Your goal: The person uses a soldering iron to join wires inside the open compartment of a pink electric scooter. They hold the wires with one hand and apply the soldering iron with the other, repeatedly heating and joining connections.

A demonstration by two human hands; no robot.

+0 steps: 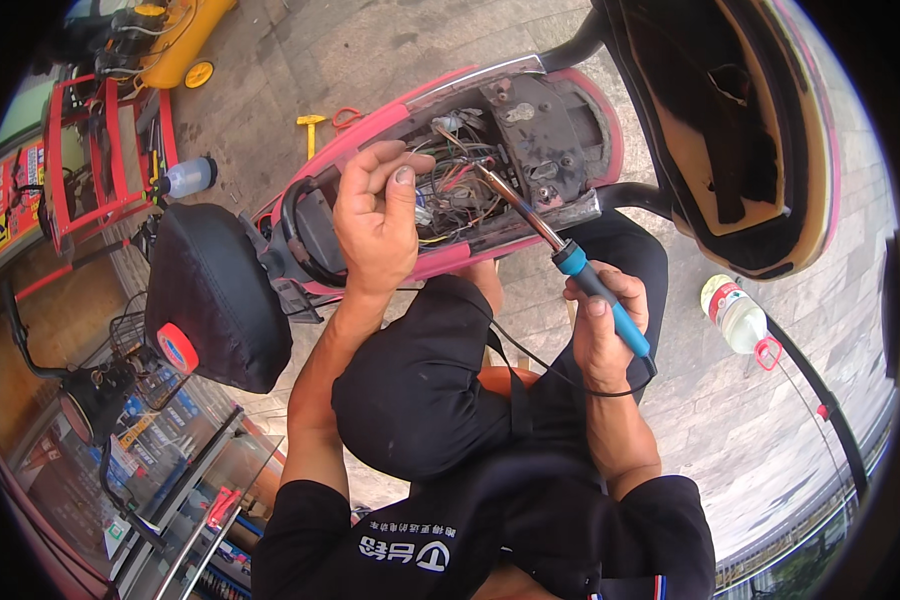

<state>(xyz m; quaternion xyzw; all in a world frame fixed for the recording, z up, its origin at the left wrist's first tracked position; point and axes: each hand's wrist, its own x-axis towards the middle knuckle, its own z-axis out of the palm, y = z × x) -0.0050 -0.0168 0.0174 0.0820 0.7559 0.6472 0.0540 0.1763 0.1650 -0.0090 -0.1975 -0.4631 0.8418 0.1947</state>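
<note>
My right hand [610,325] grips the blue and grey handle of a soldering iron [544,232]. Its metal shaft slants up and to the left, and the tip is over the wires in the scooter's open compartment. A tangle of wires [460,190], red, black and yellow among them, fills that space. At the compartment's left side is my left hand [380,215], fingers curled and thumb close to them. Whatever they may pinch does not show. The pink-edged scooter body [370,140] surrounds the wiring. A black cord [530,355] trails from the iron's handle end.
The raised seat [740,130] stands at the upper right. A black padded backrest [220,300] is at left. On the paving lie a yellow hammer [311,130] and a red-handled tool [346,117]. A plastic bottle [736,316] stands at right, a red metal frame [110,160] at far left.
</note>
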